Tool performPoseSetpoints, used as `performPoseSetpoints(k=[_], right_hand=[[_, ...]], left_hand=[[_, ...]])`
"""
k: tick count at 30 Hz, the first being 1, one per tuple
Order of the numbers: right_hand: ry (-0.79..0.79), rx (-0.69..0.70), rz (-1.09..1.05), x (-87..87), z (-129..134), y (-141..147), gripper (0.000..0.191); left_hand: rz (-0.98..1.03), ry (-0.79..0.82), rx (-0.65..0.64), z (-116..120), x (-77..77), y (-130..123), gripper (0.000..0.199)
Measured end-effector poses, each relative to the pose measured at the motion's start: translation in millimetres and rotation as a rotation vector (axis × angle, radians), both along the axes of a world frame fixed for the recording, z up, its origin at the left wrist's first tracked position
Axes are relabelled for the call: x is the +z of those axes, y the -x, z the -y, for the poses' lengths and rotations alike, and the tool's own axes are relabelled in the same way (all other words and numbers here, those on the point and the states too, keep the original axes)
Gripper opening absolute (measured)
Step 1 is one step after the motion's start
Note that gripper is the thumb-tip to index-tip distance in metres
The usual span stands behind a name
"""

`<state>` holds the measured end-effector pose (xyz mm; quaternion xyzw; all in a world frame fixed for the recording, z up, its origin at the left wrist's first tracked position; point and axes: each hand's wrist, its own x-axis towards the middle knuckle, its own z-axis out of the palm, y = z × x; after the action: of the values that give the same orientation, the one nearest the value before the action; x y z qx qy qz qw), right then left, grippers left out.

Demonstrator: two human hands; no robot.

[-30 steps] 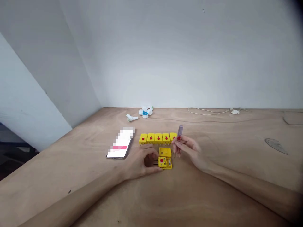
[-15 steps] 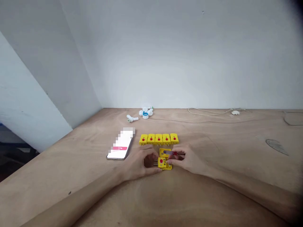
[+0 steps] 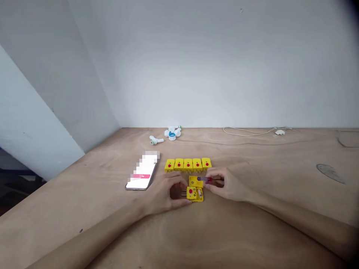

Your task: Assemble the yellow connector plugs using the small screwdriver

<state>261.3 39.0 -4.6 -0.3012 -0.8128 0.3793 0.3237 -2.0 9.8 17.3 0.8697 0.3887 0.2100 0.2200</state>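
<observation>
My left hand grips an opened yellow plug-type connector from its left side, with its metal pins pointing left. A loose yellow cover half lies against the connector's far side. My right hand pinches a small screwdriver with a clear purple handle and red band. The screwdriver lies nearly level, its tip hidden among my fingers, just over the yellow cover. Beyond both hands, several closed yellow connectors with red dots stand in a tight row.
A phone with a blurred screen lies left of the row on the plywood table. White plastic fittings and a thin white cable sit along the far edge against the wall.
The screwdriver has swung from upright to nearly level and come down from the row to the opened connector. My right hand has dropped onto that spot, then shifted slightly right.
</observation>
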Motion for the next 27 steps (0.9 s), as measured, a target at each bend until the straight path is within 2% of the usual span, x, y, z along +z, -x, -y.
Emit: performPoseSetpoints(k=[4, 8, 14, 20, 23, 27], right_hand=[[0.026, -0.027, -0.004, 2.7, -0.5, -3.0, 0.016], [0.149, -0.15, -0.172, 5.3, -1.8, -1.0, 0.024], [0.095, -0.368, -0.34, 12.7, 1.0, 6.3, 0.034], [0.282, -0.297, -0.473, 12.2, 20.1, 15.5, 0.038], [0.264, -0.225, -0.477, 6.9, 27.6, 16.8, 0.03], [0.21, -0.199, -0.467, -0.4, 32.2, 16.3, 0.021]], left_hand=[[-0.011, -0.06, -0.012, -1.7, -2.8, 1.3, 0.027], [-0.021, -0.108, -0.034, -3.0, -4.6, 1.8, 0.031], [-0.011, -0.113, -0.022, -2.0, -3.6, 1.4, 0.029], [0.08, -0.087, -0.062, 0.6, 1.5, 0.2, 0.026], [0.102, -0.078, -0.074, 2.0, 3.4, 0.0, 0.026], [0.142, -0.063, -0.083, 3.5, 5.1, -1.0, 0.028]])
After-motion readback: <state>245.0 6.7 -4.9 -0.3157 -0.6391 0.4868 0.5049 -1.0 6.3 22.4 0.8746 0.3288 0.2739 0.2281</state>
